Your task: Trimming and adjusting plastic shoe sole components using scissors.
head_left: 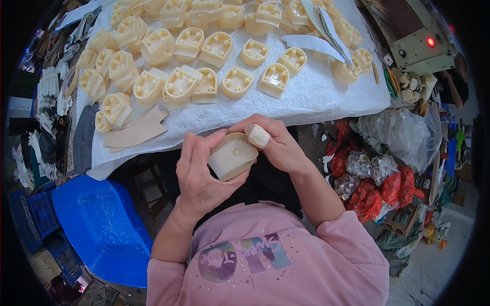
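Observation:
A beige shoe heel (230, 158) is held up in front of my chest, just off the table's near edge. One flat face with a small round mark is turned upward. My left hand (196, 171) wraps around its left side and underside, fingers bent. From the upper right, my right hand (278, 145) grips its rim; white wrapping (259, 136) covers one of its digits. On the table, the nearest things are cream plastic heels (237, 82) with hollow, pegged tops. Curved beige strips (137, 130) lie at the table's near left corner.
White cloth (214, 116) covers the table, with many heels across it. Pale curved sheets (326, 33) lie among them. A blue tub (102, 229) stands low on my left. Red plastic bags (377, 191) and clear bags sit at right, below a machine box (421, 48) with a red light.

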Available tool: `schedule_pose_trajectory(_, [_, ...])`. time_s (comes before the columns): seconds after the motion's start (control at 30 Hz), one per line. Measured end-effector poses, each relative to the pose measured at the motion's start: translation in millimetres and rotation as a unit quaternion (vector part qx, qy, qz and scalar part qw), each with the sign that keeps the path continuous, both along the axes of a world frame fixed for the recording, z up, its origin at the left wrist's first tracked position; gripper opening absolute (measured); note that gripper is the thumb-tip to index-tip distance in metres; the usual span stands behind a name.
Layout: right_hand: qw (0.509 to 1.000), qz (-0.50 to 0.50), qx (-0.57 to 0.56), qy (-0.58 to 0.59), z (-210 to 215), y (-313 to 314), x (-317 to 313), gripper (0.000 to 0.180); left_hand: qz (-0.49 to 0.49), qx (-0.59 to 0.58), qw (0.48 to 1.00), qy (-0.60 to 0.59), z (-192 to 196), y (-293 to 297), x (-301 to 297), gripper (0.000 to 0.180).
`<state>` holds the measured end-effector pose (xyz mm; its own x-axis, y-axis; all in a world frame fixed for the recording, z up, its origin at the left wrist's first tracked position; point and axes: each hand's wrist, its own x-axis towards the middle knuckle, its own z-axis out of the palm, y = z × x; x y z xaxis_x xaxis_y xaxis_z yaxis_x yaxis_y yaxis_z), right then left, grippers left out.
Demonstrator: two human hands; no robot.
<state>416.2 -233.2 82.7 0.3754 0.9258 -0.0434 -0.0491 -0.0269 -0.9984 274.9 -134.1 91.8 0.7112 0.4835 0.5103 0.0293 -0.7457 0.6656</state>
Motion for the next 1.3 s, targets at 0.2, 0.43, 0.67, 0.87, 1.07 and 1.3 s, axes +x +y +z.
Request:
schedule_pose_trajectory(0.2, [0.981, -0.055, 0.032, -0.186, -7.1, -0.2, -11.5, 0.027, 0.070, 0.099, 0.992, -0.017, -7.2, -9.4, 10.9, 0.058])
schedule_pose_trajectory(0.43, [0.985, -0.102, 0.073, 0.120, -25.1, 4.4, -29.6, 0.036, 0.138, 0.100, 0.985, -0.027, -9.4, -6.0, 12.2, 0.059])
schedule_pose_trajectory(0.67, [0.979, -0.140, 0.049, -0.138, -16.7, 8.0, -58.7, 0.049, 0.160, 0.150, 0.976, -0.012, -18.8, -1.4, 8.3, 0.053])
schedule_pose_trajectory(0.87, [0.994, -0.017, 0.103, -0.041, -18.0, 2.1, -23.4, 0.059, -0.137, -0.543, 0.826, -0.068, -16.5, 12.9, -16.3, 0.058])
schedule_pose_trajectory(1.07, [0.978, 0.021, 0.114, -0.173, -3.7, 8.8, -28.8, 0.047, -0.221, -0.611, 0.752, -0.113, -24.6, 2.0, -29.7, 0.059])
schedule_pose_trajectory(1.3, [0.940, 0.071, 0.125, -0.308, 5.7, 22.3, -27.9, 0.043, -0.090, -0.415, 0.899, -0.106, -11.7, 5.3, -49.5, 0.036])
